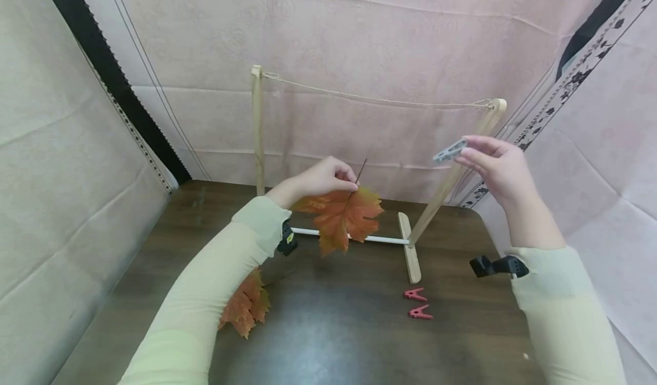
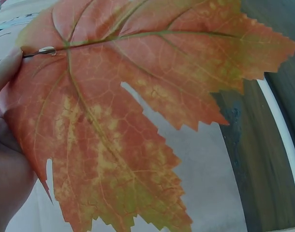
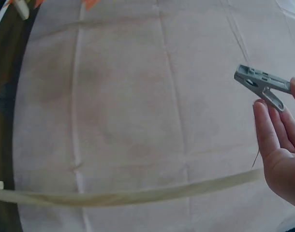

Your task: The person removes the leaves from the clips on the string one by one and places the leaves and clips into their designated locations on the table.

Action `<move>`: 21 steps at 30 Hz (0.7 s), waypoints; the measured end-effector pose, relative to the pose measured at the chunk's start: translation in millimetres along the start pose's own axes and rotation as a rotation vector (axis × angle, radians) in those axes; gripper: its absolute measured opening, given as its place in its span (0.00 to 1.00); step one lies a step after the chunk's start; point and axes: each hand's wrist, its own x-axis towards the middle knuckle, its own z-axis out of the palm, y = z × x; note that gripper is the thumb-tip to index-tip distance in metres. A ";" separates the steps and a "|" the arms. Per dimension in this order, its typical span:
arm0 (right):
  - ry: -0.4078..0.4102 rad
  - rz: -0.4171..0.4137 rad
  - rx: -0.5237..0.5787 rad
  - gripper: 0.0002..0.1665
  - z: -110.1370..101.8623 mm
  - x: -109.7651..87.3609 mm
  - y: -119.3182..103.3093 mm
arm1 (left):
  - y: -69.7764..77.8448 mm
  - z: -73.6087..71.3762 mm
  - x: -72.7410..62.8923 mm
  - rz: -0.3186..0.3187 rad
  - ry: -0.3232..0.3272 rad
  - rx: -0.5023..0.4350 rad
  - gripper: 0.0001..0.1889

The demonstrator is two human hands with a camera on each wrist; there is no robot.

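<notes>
My left hand (image 1: 328,177) pinches an orange maple leaf (image 1: 349,217) near its stem and holds it up in front of the wooden stand. In the left wrist view the leaf (image 2: 109,111) fills most of the picture, its stem between thumb and fingers. On the right, my right hand (image 1: 498,162) grips a grey-blue clothespin (image 1: 449,152) by its handle end, beside the stand's right post (image 1: 436,202). The right wrist view shows the clothespin (image 3: 263,87) between thumb and fingertips. A string (image 1: 359,96) runs between the tops of the two posts, above both held things.
Two red clothespins (image 1: 414,294) lie on the brown table (image 1: 328,333) near the stand's right foot (image 1: 409,254). A second maple leaf (image 1: 247,305) lies partly behind the left sleeve. A white bar (image 1: 385,239) joins the stand's base. Pale cloth (image 1: 359,31) hangs behind and at both sides.
</notes>
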 end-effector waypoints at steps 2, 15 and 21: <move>-0.040 0.012 0.035 0.12 -6.2 -6.7 7.1 | -2.5 -0.9 -4.7 -0.005 -0.018 0.005 0.05; -0.070 0.068 -0.068 0.18 -36.5 -43.2 66.8 | -33.3 -5.3 -33.9 -0.062 -0.118 0.001 0.07; -0.065 0.138 -0.083 0.19 -51.1 -52.4 87.4 | -48.9 -1.8 -46.0 -0.089 -0.218 0.020 0.04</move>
